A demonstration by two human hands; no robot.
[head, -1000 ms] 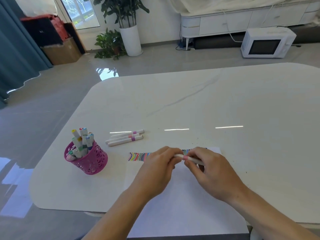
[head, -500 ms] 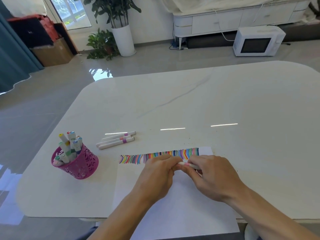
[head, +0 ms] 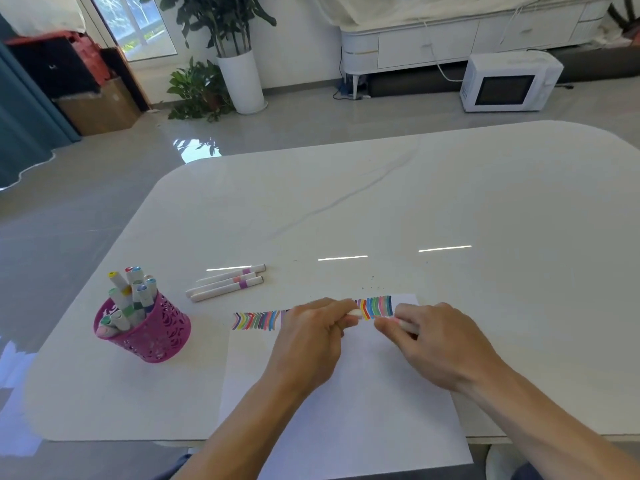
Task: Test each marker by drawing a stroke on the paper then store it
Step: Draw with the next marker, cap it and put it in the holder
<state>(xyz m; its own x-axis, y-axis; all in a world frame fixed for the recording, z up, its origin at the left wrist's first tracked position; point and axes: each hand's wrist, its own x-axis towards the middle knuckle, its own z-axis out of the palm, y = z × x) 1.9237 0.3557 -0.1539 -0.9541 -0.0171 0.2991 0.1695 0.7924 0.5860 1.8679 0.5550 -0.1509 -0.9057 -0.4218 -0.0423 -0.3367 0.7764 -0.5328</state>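
Over the far edge of the paper (head: 346, 410), the right hand (head: 440, 344) pinches a pink-banded marker (head: 401, 323) in curled fingers. Just beside it, the left hand (head: 311, 337) grips what looks like its white cap (head: 354, 312), with a small gap between the two. A row of coloured strokes (head: 377, 306) runs along that edge. Beyond the paper, to the left, three markers (head: 227, 283) lie side by side on the bench (head: 415, 202). Further left, a pink perforated cup (head: 152, 336) holds more markers upright.
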